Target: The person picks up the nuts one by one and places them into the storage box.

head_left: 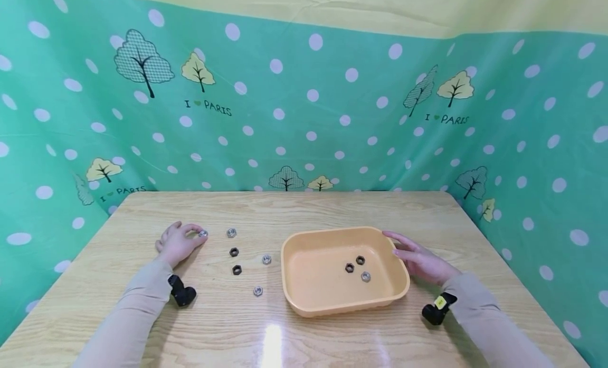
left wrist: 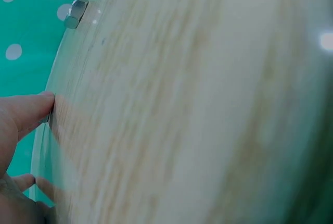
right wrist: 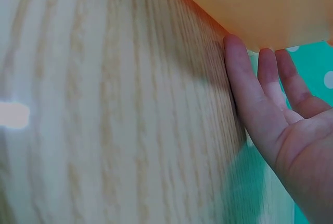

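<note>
Nut [head_left: 203, 233] at left fingers [head_left: 193, 229] — touching

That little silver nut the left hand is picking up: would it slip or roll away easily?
The silver nut looks like small, smooth metal, so it is probably stiff and may slip between the fingertips of the left hand. Its flat hexagonal sides suggest it would slide on the glossy table rather than roll far. It seems dense but light overall.
</note>
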A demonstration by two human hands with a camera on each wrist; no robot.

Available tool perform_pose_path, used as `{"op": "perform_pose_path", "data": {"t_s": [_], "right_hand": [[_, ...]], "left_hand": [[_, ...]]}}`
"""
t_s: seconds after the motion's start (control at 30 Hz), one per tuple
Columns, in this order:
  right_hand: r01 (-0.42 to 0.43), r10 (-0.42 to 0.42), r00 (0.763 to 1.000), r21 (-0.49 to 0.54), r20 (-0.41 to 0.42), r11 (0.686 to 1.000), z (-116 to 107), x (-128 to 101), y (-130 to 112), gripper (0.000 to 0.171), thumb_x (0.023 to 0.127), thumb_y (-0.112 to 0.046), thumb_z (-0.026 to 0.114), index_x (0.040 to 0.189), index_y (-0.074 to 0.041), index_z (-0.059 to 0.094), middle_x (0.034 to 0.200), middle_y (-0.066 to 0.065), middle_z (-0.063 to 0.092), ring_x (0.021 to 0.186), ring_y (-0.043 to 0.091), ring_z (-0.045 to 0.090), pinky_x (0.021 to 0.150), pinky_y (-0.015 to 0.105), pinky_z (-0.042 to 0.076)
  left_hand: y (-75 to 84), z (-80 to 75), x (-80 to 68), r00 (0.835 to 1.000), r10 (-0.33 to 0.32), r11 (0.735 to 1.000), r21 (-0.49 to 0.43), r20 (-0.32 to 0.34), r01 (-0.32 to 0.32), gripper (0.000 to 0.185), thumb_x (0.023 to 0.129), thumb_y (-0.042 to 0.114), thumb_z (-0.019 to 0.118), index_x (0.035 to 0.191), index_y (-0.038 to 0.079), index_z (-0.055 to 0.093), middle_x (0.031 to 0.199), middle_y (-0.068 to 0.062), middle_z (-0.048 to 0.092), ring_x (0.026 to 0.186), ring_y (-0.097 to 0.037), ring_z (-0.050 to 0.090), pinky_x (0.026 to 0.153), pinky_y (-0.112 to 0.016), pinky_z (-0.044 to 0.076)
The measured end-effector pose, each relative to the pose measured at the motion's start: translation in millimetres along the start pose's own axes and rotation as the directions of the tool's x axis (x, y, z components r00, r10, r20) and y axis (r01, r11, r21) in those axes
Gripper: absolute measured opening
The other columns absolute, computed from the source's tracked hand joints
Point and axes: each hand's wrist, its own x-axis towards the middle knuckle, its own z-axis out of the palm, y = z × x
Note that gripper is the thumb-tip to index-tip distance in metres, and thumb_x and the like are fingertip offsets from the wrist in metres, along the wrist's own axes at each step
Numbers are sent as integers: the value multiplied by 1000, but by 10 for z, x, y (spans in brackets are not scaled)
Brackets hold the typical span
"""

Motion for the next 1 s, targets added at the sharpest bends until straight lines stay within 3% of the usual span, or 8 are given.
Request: {"op": "perform_pose_path", "data": {"t_s": [0.43,1.0], "right_hand": [[13,-13,1000,2,17,1000,-11,8,34,64,99,-24,48,152,-17,14,153,29,12,121,14,50,96,32,48],[28,-28,999,23,20,999,7,-6,19,62,99,-24,48,152,-18,17,153,30,11,116,9,53,95,31,49]], "left_hand": [[-44,-1,-28,999,46,999,-6,8,-46,37,89,33,62,108,2,60,147,-39,9,131,-62,5,96,-74,1],[-41,-16,-17,998,62,998,13,-5,-62,37,86,33,64,104,0,64,147,-36,18,129,-63,12,96,-73,4]]}}
